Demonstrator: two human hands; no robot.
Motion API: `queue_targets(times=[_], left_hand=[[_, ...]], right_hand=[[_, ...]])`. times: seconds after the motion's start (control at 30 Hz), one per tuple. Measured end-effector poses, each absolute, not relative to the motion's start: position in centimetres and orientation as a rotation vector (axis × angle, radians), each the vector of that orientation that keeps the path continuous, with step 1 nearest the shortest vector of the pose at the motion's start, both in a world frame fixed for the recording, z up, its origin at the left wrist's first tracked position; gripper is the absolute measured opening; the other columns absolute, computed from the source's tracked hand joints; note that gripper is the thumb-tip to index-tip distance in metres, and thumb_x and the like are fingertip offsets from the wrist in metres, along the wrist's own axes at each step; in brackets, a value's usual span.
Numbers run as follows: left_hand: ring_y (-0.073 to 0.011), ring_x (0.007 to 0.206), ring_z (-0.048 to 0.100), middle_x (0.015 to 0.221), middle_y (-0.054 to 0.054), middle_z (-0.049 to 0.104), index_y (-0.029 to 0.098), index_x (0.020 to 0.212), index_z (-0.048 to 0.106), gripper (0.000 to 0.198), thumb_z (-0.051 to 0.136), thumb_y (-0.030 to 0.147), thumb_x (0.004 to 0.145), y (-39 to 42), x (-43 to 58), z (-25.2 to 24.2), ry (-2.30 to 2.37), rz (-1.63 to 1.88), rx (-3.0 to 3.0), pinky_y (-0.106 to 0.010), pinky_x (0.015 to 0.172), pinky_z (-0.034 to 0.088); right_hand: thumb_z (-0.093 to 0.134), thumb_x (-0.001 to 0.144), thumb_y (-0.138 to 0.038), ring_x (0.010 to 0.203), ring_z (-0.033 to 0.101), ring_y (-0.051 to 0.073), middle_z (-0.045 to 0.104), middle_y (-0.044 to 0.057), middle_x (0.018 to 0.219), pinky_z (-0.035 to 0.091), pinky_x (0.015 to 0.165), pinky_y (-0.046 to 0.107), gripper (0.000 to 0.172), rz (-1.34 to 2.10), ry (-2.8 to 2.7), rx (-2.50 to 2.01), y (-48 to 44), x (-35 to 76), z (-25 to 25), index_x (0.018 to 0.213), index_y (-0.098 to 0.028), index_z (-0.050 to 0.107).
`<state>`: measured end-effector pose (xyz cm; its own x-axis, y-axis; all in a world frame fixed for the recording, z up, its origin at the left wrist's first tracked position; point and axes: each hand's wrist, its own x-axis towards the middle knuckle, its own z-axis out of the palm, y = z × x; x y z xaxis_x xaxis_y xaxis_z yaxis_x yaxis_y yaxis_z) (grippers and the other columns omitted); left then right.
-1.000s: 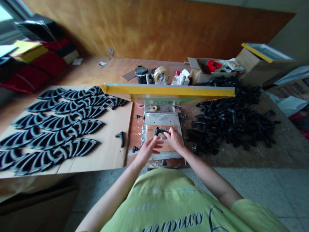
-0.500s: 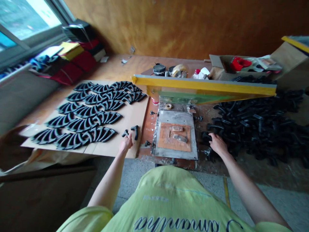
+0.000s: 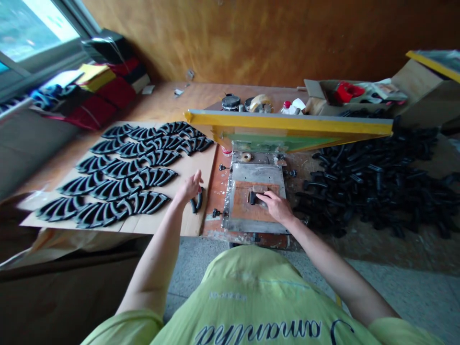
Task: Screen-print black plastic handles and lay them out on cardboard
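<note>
My right hand (image 3: 278,206) grips a short black curved plastic handle (image 3: 253,198) and holds it at the blocks on the flat metal plate (image 3: 244,172). My left hand (image 3: 189,187) is over the right part of the cardboard sheet (image 3: 187,218), its fingers loosely apart with nothing seen in them. Just below its fingertips lie black handles (image 3: 196,202), partly hidden by the hand. Rows of similar black handles (image 3: 118,189) fan out across the cardboard to the left. A large heap of loose black handles (image 3: 377,182) covers the bench on the right.
A yellow-edged screen frame (image 3: 287,123) stands raised over the back of the plate. Black knobs (image 3: 216,213) stick out beside the plate. Behind are tins (image 3: 230,102), a tape roll and an open carton (image 3: 325,93). Red boxes (image 3: 97,108) stand by the window.
My right hand has moved left from the heap to the plate, with a black handle in it. My left hand has lifted off the handle it was touching and shifted slightly away.
</note>
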<state>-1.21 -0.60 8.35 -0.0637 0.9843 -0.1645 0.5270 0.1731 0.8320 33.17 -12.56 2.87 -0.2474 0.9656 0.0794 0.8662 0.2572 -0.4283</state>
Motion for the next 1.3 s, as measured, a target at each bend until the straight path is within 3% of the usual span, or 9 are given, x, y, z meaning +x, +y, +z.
queue_targets(times=[0.13, 0.3, 0.5, 0.6, 0.67, 0.77, 0.93, 1.13, 1.3], left_hand=[[-0.0122, 0.043, 0.05, 0.056, -0.002, 0.06, 0.018, 0.111, 0.064, 0.071, 0.03, 0.075, 0.088, 0.9, 5.3, 15.4, 1.241, 1.136, 1.408, -0.024, 0.048, 0.039], [-0.0107, 0.043, 0.05, 0.051, 0.0, 0.054, 0.018, 0.102, 0.066, 0.065, 0.033, 0.073, 0.09, -1.0, 9.2, 19.7, 1.031, 1.342, 1.291, -0.023, 0.046, 0.04], [-0.0137, 0.06, 0.058, 0.07, -0.003, 0.064, 0.018, 0.101, 0.071, 0.058, 0.046, 0.068, 0.087, -7.5, 5.7, 15.2, 1.212, 1.062, 1.238, -0.024, 0.05, 0.043], [-0.0124, 0.056, 0.054, 0.071, -0.002, 0.064, 0.019, 0.116, 0.068, 0.056, 0.06, 0.062, 0.081, -10.2, 5.0, 10.9, 1.312, 0.875, 1.142, -0.022, 0.048, 0.039], [-0.0127, 0.056, 0.054, 0.07, 0.0, 0.065, 0.02, 0.13, 0.06, 0.066, 0.068, 0.058, 0.076, -11.0, 5.2, 8.1, 1.376, 0.82, 1.088, -0.022, 0.05, 0.039], [-0.0147, 0.059, 0.057, 0.072, 0.0, 0.067, 0.022, 0.136, 0.055, 0.071, 0.07, 0.053, 0.074, -11.1, 5.5, 4.8, 1.477, 0.76, 1.094, -0.023, 0.054, 0.042], [-0.0157, 0.063, 0.058, 0.075, -0.001, 0.068, 0.021, 0.128, 0.062, 0.061, 0.067, 0.051, 0.075, -10.5, 5.1, 2.7, 1.538, 0.7, 1.152, -0.024, 0.055, 0.042], [-0.017, 0.068, 0.061, 0.08, -0.003, 0.07, 0.02, 0.116, 0.068, 0.052, 0.066, 0.052, 0.075, -10.6, 5.1, 2.5, 1.538, 0.714, 1.115, -0.023, 0.056, 0.042], [-0.0162, 0.064, 0.059, 0.074, -0.002, 0.068, 0.019, 0.111, 0.068, 0.052, 0.068, 0.053, 0.072, -10.5, 5.3, 2.8, 1.512, 0.728, 1.062, -0.023, 0.054, 0.042]], right_hand=[[0.043, 0.091, -0.01, 0.106, 0.052, 0.023, 0.064, 0.009, 0.109, 0.045, 0.094, 0.035, 0.047, 0.272, -2.336, -1.701, -11.6, 31.6, 2.9, 0.129, -0.027, 0.065], [0.042, 0.091, -0.009, 0.107, 0.053, 0.023, 0.063, 0.01, 0.112, 0.043, 0.095, 0.036, 0.048, 0.282, -2.377, -1.673, -11.9, 32.2, 3.6, 0.13, -0.026, 0.064], [0.045, 0.094, -0.027, 0.098, 0.061, 0.023, 0.068, 0.006, 0.103, 0.049, 0.088, 0.039, 0.034, 0.301, -1.837, -1.96, -10.9, 39.0, 5.5, 0.121, -0.025, 0.066], [0.039, 0.097, -0.034, 0.098, 0.061, 0.024, 0.065, 0.011, 0.112, 0.051, 0.089, 0.04, 0.039, 0.187, -1.684, -1.91, -8.9, 40.5, 7.6, 0.127, -0.021, 0.061], [0.052, 0.092, -0.037, 0.106, 0.059, 0.026, 0.06, 0.013, 0.124, 0.05, 0.092, 0.041, 0.046, 0.105, -1.738, -1.773, -7.2, 39.0, 9.2, 0.134, -0.018, 0.055], [0.068, 0.083, -0.033, 0.117, 0.052, 0.029, 0.055, 0.014, 0.129, 0.046, 0.097, 0.043, 0.053, 0.023, -2.056, -1.668, -5.1, 34.8, 10.8, 0.133, -0.017, 0.056], [0.058, 0.087, -0.018, 0.099, 0.056, 0.027, 0.066, 0.012, 0.098, 0.046, 0.084, 0.037, 0.014, 0.17, -2.457, -1.734, -5.8, 30.3, 9.9, 0.096, -0.015, 0.068], [0.046, 0.086, -0.006, 0.096, 0.058, 0.022, 0.069, 0.01, 0.098, 0.043, 0.079, 0.032, 0.029, 0.382, -2.694, -1.416, -10.4, 31.8, 9.2, 0.098, -0.017, 0.07], [0.059, 0.081, -0.012, 0.088, 0.061, 0.02, 0.07, 0.004, 0.087, 0.042, 0.075, 0.029, 0.018, 0.484, -2.713, -1.324, -9.7, 32.8, 10.3, 0.089, -0.022, 0.072]])
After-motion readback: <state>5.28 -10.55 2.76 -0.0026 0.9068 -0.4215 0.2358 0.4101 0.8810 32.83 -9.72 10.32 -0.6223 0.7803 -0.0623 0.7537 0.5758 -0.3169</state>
